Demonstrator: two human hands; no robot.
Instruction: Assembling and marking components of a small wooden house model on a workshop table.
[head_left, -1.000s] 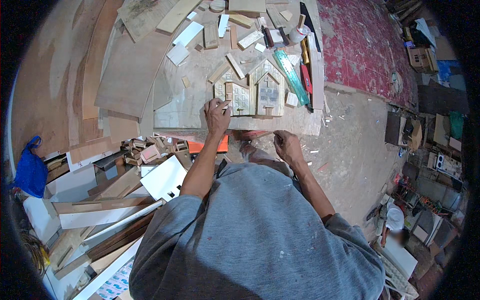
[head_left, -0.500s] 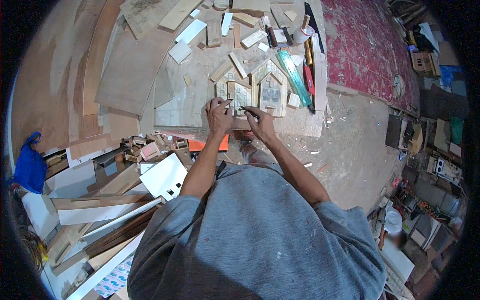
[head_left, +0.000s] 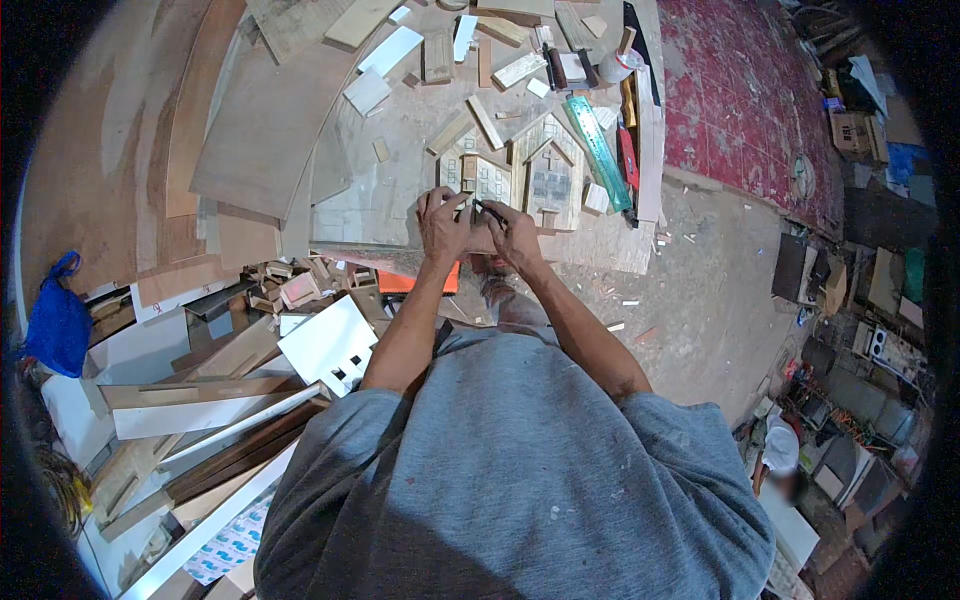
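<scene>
— Two hands at the near edge of the board [head_left: 370, 215], both ours. What have we got in the left hand [head_left: 443, 222]?

— We rest it on the small wooden house front [head_left: 478, 180], fingers curled over its lower edge and pressing it down. The piece lies flat on the board, just left of the larger house front [head_left: 548, 172], the two touching or nearly so.

— And the right hand [head_left: 515, 235]?

— We pinch a thin dark pen-like tool [head_left: 489, 209] between thumb and fingers. Its tip points up-left at the lower edge of the small house front, right beside our left fingers. Whether the tip touches the wood, we cannot tell.

— What lies about us?

— To the right of the larger house front, a green ruler [head_left: 598, 152] lies slantwise, with a red tool [head_left: 627, 158] just beyond it. Loose wood offcuts [head_left: 487, 121] are scattered toward the far edge. Under the board's near edge an orange thing [head_left: 415, 282] shows. At our left, a white panel with small square cut-outs [head_left: 328, 344] leans among stacked planks, and a blue bag [head_left: 58, 322] sits well apart. A red rug [head_left: 745, 95] covers the floor at the far right.
</scene>
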